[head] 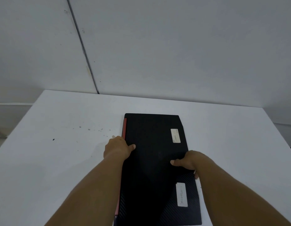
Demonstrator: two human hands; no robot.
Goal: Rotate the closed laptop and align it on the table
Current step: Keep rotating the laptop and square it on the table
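Note:
A closed black laptop point(154, 160) with a red hinge strip along its left side lies on the white table point(60, 144), its long sides running away from me. Two white stickers sit on its lid near the right side. My left hand point(117, 148) grips the laptop's left edge, thumb on the lid, fingers wrapped under the side. My right hand point(188, 161) grips the right edge the same way, thumb lying on top. Both forearms reach in from the bottom of the view.
A pale wall point(174, 46) with a vertical seam stands right behind the table's far edge. Small dark specks point(89, 128) mark the tabletop left of the laptop. The table's left edge slants off at the left, and its right edge lies near the frame's right side.

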